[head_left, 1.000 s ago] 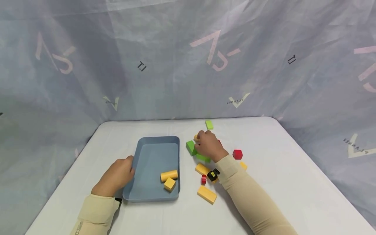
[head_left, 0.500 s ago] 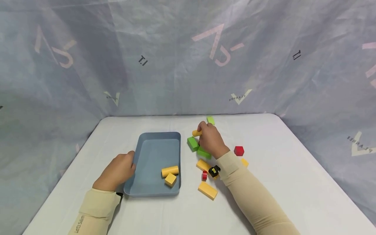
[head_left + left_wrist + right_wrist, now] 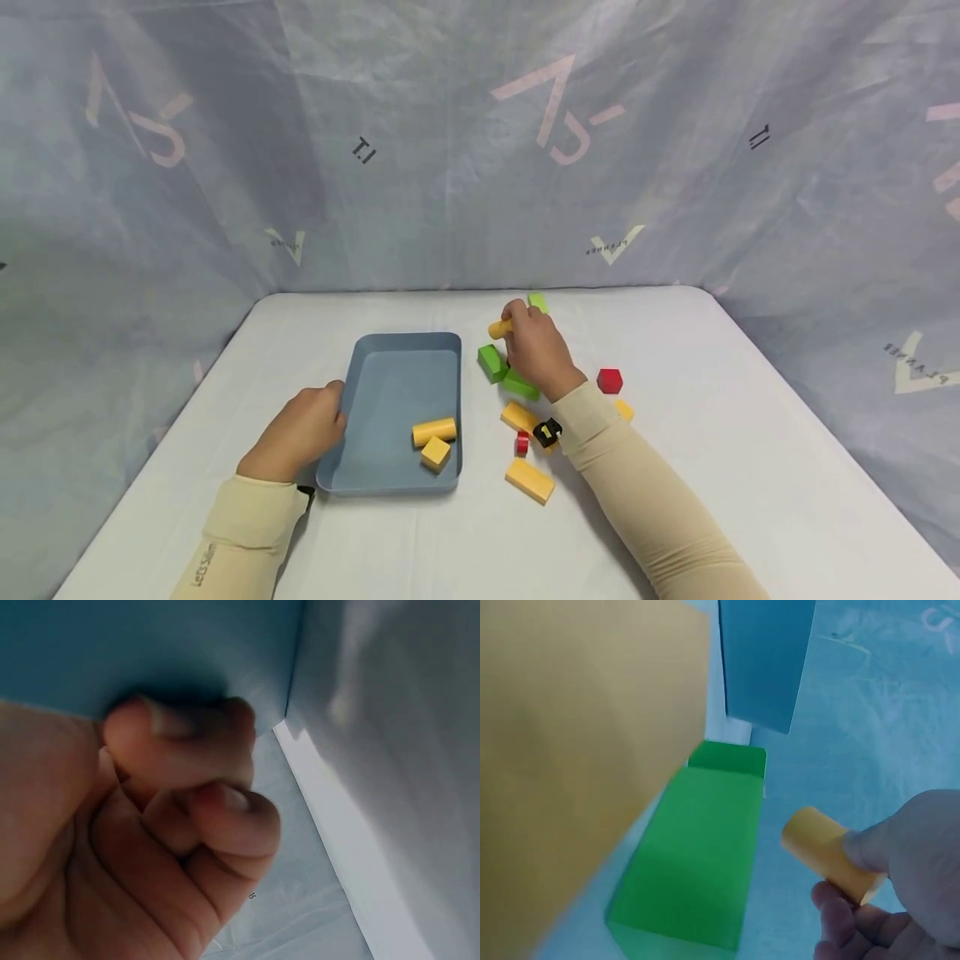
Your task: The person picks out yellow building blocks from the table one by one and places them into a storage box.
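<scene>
My right hand (image 3: 538, 350) pinches a yellow cylinder block (image 3: 498, 329), lifted beyond the green blocks. In the right wrist view the same cylinder block (image 3: 817, 840) lies between thumb and fingers, one round end free. On the left, my left hand (image 3: 300, 433) grips the left wall of a blue-grey tray (image 3: 401, 379). The left wrist view shows its curled fingers (image 3: 187, 757) against the tray wall (image 3: 67, 652). Inside the tray, at the near right, lie another yellow cylinder (image 3: 434, 432) and a yellow cube (image 3: 436, 454).
Two green blocks, one (image 3: 492, 363) nearer the tray, lie beside the right hand. A light green block (image 3: 537, 302) is at the back. Red cube (image 3: 610, 381), small red piece (image 3: 522, 442) and yellow block (image 3: 530, 481) lie around the right forearm. Fabric walls enclose the white table (image 3: 360, 550).
My right hand has raised the yellow cylinder block off the table, slightly away from me. The left hand stays on the tray. The head view has tilted up a little.
</scene>
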